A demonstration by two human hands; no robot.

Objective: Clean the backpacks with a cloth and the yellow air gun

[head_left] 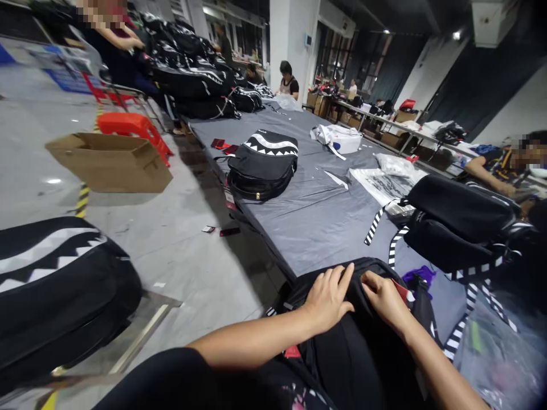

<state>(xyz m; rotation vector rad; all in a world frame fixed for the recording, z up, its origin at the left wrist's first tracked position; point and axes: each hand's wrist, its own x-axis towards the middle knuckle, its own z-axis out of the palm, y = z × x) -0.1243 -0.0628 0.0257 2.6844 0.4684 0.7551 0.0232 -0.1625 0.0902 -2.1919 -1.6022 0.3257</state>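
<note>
A black backpack (342, 353) lies in front of me at the near edge of the grey-covered table. My left hand (328, 297) rests flat on its upper part, fingers stretched out and thumb apart. Close beside it, my right hand (384, 293) has its fingers curled and pinched at the backpack's top edge; the exact bit of fabric or zipper between them is hidden. A red tag (401, 290) shows just beyond the right hand. Farther along the table sits another black backpack (265, 165) with a white shark-tooth pattern.
Black bags with striped straps (461, 222) lie to the right, near a clear plastic bag (499, 353). A patterned backpack (64, 290) stands at left, with a cardboard box (111, 162) and red stool (132, 128) beyond. Across the table, a person (508, 165) works at right.
</note>
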